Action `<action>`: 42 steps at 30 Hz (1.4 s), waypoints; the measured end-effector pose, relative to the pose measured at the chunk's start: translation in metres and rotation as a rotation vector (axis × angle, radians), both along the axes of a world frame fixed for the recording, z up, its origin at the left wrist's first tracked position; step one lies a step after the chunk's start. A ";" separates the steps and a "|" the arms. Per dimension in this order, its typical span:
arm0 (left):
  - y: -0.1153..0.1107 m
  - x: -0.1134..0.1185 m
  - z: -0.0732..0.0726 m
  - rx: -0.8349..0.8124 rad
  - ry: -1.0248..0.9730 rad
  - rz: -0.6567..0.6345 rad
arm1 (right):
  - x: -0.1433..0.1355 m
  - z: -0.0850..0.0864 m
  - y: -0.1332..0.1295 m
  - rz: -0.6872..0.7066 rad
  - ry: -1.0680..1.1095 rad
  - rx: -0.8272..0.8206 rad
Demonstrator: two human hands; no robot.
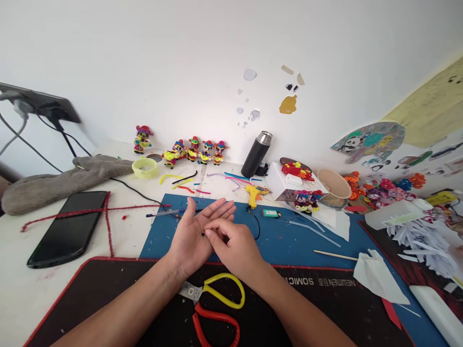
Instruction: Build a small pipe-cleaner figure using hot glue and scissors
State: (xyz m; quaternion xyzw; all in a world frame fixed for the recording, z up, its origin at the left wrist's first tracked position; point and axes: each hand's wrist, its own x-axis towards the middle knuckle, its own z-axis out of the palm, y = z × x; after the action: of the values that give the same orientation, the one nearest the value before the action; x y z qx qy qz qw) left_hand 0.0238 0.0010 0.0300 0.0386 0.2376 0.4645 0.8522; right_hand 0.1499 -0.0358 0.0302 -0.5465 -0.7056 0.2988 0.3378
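Observation:
My left hand (191,236) is held palm up with its fingers stretched out. On its palm, right by my right fingertips, shows a tiny black piece (203,234), too small to name. My right hand (231,243) has thumb and forefinger pinched together over that palm; what lies between them, if anything, is hidden. Below both hands, scissors (224,289) with one yellow and one red handle lie on the black mat (144,299), their blades partly covered by my left wrist.
Behind my hands, a yellow glue gun (253,195) lies on a blue mat (231,212). A black thermos (256,156) and several colourful figurines (193,149) stand by the wall. Left are a phone (68,236), red fuzzy stems (108,226) and driftwood (65,183); right, paper scraps (379,279).

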 end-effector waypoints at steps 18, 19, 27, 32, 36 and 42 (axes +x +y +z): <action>0.002 -0.002 -0.005 0.084 0.036 -0.034 | 0.002 -0.001 -0.004 0.054 -0.119 0.003; 0.002 -0.002 -0.005 0.091 0.044 -0.035 | 0.001 -0.001 -0.004 0.059 -0.136 0.004; 0.001 -0.001 -0.007 0.113 0.107 -0.040 | -0.001 -0.007 0.002 0.030 -0.081 -0.019; 0.002 -0.004 -0.009 0.153 0.160 -0.073 | 0.001 -0.007 0.008 -0.016 0.151 -0.138; 0.007 -0.008 -0.012 0.241 0.266 -0.043 | 0.006 -0.004 0.014 -0.018 0.328 -0.240; 0.019 -0.023 -0.012 0.438 0.557 0.011 | 0.018 -0.016 0.023 -0.071 0.529 -0.325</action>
State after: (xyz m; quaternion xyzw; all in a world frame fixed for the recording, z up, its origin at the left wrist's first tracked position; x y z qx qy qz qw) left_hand 0.0011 0.0198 0.0178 0.3444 0.3559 0.4809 0.7235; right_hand 0.1678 -0.0132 0.0144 -0.5210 -0.5165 0.5277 0.4282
